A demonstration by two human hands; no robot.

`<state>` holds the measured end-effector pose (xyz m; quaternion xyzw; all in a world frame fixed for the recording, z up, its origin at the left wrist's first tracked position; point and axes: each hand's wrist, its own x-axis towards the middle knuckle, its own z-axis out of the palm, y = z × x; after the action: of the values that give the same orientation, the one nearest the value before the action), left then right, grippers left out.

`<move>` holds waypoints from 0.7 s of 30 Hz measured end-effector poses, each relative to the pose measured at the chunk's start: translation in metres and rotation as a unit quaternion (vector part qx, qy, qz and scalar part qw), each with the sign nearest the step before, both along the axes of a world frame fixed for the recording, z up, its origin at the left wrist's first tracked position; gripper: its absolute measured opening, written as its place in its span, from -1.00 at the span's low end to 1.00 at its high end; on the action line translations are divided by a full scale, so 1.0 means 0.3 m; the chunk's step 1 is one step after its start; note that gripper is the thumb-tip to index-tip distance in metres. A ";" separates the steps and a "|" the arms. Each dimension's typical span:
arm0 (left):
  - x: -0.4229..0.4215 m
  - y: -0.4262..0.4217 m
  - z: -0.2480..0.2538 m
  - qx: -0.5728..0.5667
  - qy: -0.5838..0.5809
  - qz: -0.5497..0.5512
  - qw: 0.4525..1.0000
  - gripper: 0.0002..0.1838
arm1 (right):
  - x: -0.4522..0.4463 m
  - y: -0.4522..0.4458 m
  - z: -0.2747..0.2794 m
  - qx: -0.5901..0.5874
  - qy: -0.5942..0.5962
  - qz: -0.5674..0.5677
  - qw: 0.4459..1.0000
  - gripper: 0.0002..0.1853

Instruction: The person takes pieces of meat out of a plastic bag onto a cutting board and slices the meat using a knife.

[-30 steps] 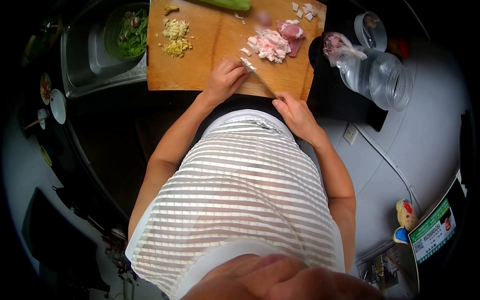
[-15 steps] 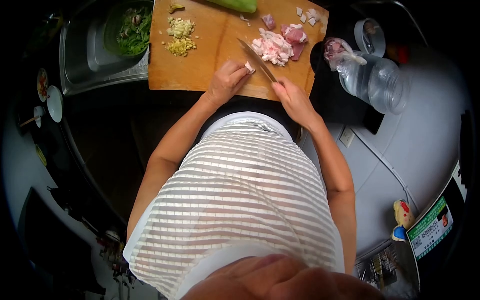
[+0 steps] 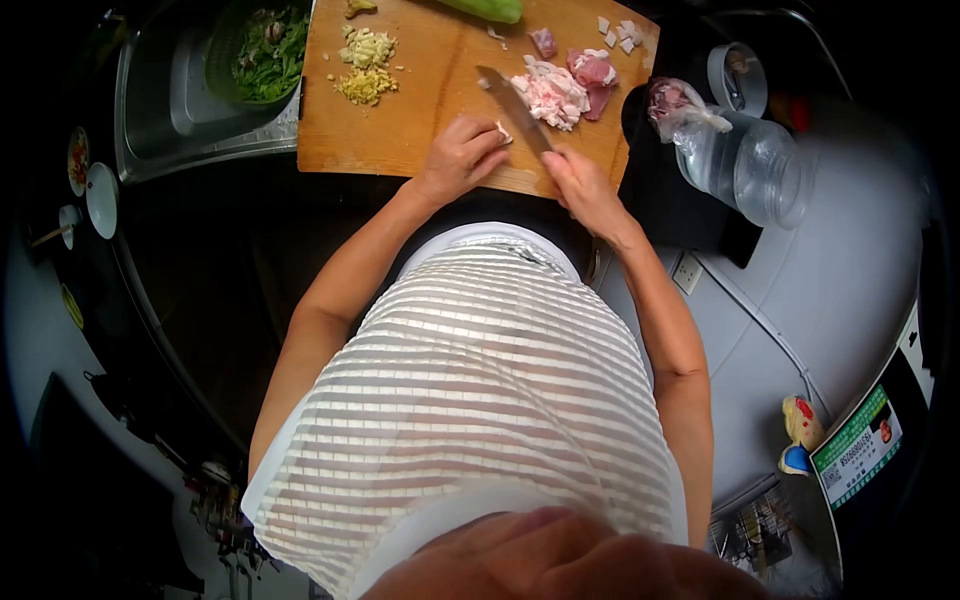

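My right hand (image 3: 585, 190) is closed round the handle of a knife (image 3: 515, 108), whose blade slants up and to the left over the wooden cutting board (image 3: 425, 120). Close to the blade's left side, my left hand (image 3: 459, 158) has its fingers curled on a small piece of pale meat (image 3: 504, 133). A pile of chopped fatty meat (image 3: 552, 95) lies just beyond the knife. Pinker meat chunks (image 3: 594, 72) sit to the right of that pile. Chopped garlic (image 3: 367, 47) and a yellowish minced heap (image 3: 367, 86) are at the board's left.
A green vegetable (image 3: 487, 8) lies at the board's far edge, with white cubes (image 3: 626, 35) at the far right. Left of the board, a basket of leafy greens (image 3: 268, 65) stands in the sink (image 3: 150, 150). A clear plastic jar (image 3: 750, 165) lies to the right.
The knife blade has tipped to show more of its flat side. My left hand stays at the small meat piece. The whole view has shifted slightly.
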<state>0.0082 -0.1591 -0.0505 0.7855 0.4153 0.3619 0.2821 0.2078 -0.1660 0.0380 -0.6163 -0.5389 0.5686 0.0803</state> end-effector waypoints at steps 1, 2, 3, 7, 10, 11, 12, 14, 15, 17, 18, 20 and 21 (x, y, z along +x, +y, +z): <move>-0.004 0.001 0.012 0.001 -0.030 0.010 0.999 -0.78 | 0.013 0.003 0.028 0.005 -0.001 0.001 1.000 -0.59; -0.009 0.006 0.021 0.000 -0.060 0.022 0.998 -0.78 | 0.023 -0.008 0.060 0.040 -0.021 0.020 0.999 -0.60; -0.017 0.001 0.020 -0.004 -0.060 0.024 0.998 -0.78 | 0.029 -0.037 0.085 0.069 -0.041 0.039 0.996 -0.60; -0.028 0.011 -0.002 0.017 -0.041 -0.042 0.998 -0.72 | 0.023 -0.113 0.103 0.075 -0.081 0.095 0.989 -0.58; -0.025 0.009 0.000 0.013 -0.025 -0.047 0.999 -0.72 | 0.014 -0.104 0.105 0.048 -0.130 0.131 0.982 -0.56; -0.025 0.011 0.002 0.019 -0.022 -0.047 0.998 -0.73 | 0.004 -0.096 0.097 0.045 -0.129 0.133 0.982 -0.56; -0.025 0.013 0.001 0.017 -0.021 -0.045 0.999 -0.73 | -0.008 -0.080 0.084 0.057 -0.133 0.140 0.979 -0.56; -0.024 0.019 0.000 0.015 -0.024 -0.042 0.999 -0.75 | -0.040 -0.052 0.049 0.070 -0.139 0.146 0.977 -0.55; -0.022 0.020 -0.003 0.019 -0.025 -0.043 0.999 -0.75 | -0.059 -0.036 0.021 0.111 -0.120 0.147 0.976 -0.56; -0.024 0.010 -0.013 -0.007 -0.021 -0.046 0.999 -0.76 | -0.060 -0.004 0.009 0.155 -0.099 0.147 0.972 -0.57; -0.025 0.000 -0.013 -0.006 -0.020 -0.049 0.999 -0.76 | -0.039 0.008 0.024 0.086 -0.054 0.100 0.990 -0.59; -0.023 0.004 -0.011 -0.007 -0.004 -0.049 0.999 -0.76 | 0.008 0.003 0.048 0.064 -0.022 0.063 0.996 -0.61; -0.022 0.007 -0.012 -0.008 -0.004 -0.046 0.999 -0.76 | 0.016 -0.010 0.070 0.064 -0.022 0.066 0.995 -0.61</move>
<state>0.0017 -0.1570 -0.0542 0.8001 0.3800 0.3488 0.3062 0.2127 -0.1691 0.0590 -0.5853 -0.6156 0.5231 0.0699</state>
